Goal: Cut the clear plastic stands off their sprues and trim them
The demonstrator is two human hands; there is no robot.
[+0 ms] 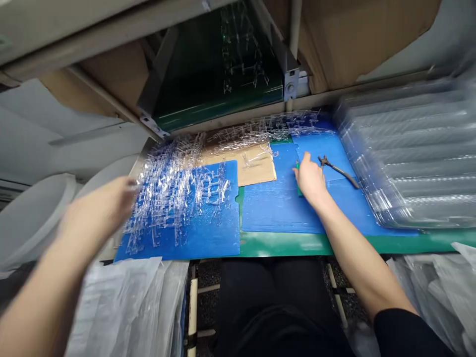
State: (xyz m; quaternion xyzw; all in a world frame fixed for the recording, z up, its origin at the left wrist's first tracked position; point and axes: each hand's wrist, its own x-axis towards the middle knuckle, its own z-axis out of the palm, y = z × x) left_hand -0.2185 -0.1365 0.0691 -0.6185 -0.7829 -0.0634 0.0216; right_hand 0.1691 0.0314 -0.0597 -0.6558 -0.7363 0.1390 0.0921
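A large heap of transparent plastic moulded runners (174,198) lies on a blue plastic sheet (208,238) at the left. My left hand (100,208) is blurred just left of the heap, with nothing visible in it. My right hand (310,179) rests on a second blue sheet (278,213), its fingers around a slim green-handled tool (298,187) whose tip is hidden. Beside those fingers, a little to the right, lie dark side-cutting pliers (337,169), apart from the hand. More transparent runners (260,134) spread along the back edge.
A stack of transparent formed plastic trays (405,153) fills the right. A cardboard sheet (241,166) lies behind the blue sheets, on a green mat (293,244). A green belt (219,64) runs overhead. White plastic bags (126,312) hang below the front edge.
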